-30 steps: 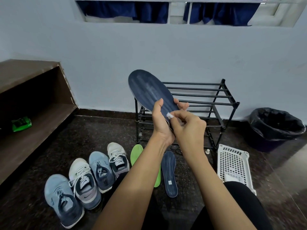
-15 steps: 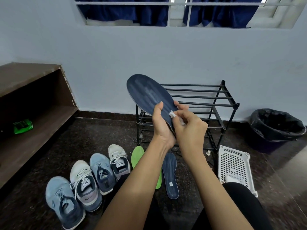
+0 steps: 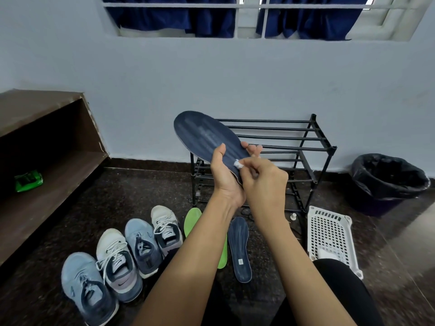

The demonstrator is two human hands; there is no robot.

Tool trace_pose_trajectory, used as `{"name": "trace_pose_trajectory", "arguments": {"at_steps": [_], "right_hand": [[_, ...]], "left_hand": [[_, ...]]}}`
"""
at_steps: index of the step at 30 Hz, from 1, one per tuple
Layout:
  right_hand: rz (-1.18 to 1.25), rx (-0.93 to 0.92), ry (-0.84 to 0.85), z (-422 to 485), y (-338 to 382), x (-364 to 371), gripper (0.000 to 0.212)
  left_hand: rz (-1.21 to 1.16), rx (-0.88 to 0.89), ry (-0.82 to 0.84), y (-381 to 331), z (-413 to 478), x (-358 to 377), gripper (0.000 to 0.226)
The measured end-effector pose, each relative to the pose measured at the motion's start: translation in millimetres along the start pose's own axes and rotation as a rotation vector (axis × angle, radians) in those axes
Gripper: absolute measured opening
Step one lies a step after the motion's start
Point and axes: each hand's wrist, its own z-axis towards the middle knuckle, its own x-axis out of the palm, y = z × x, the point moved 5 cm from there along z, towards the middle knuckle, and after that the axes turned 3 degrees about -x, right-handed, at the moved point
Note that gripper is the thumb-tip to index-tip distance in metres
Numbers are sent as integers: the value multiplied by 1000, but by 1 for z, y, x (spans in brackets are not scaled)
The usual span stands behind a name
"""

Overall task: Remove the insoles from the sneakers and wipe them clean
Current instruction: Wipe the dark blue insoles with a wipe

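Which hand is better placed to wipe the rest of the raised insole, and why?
Right, probably. The right hand pinches the white wipe against the insole, so it need only slide toward the toe. The left hand grips the heel end and steadies it.

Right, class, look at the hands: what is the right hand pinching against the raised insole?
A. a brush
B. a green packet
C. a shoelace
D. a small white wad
D: the right hand pinches a small white wad against the dark insole, which the left hand grips by its lower end.
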Motion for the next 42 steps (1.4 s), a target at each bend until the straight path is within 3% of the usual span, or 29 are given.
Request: {"name": "trace_pose_trajectory", "arguments": {"at_steps": [3, 9, 18, 26, 36, 42], "right_hand": [[-63, 28, -64, 3, -5, -6, 12], [38, -147, 105, -5, 11, 2, 18], [-59, 45, -29, 3, -12, -3, 14], [61, 4, 188, -7, -2, -3, 16], [-20, 70, 12, 4, -14, -1, 12], [87, 50, 153, -4, -10, -2, 5]], "left_hand": [[57, 49, 17, 2, -3, 4, 47], [-28, 78, 5, -12, 7, -6, 48], [121, 46, 11, 4, 0, 0, 45], [20, 74, -13, -11, 12, -10, 46], [173, 80, 34, -3, 6, -2, 49], [208, 124, 117, -26, 10, -4, 50]]}}
